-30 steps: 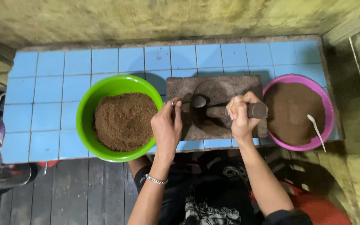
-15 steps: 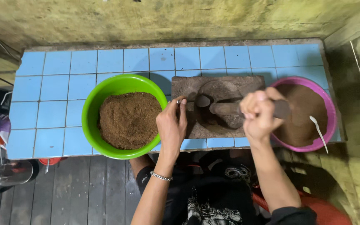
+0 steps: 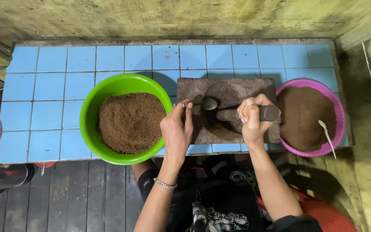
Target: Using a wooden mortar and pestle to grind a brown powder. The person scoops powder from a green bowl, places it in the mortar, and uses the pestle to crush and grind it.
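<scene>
Left hand [image 3: 176,131] at left edge of grinding stone [image 3: 228,92], fingers pinching metal spoon [image 3: 207,103], bowl of spoon over stone's middle. Right hand [image 3: 250,118] fisted around dark stone roller [image 3: 268,113], roller lying across stone's right side. Stone sits on blue-tiled table [image 3: 44,81] between green bowl [image 3: 108,88] of brown powder and pink bowl [image 3: 338,111] of darker powder with white spoon [image 3: 327,135].

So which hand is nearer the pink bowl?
Right. The right hand grips a dark roller on the stone slab, just left of the pink bowl. The left hand holds a spoon at the slab's far side, beside the green bowl.
</scene>
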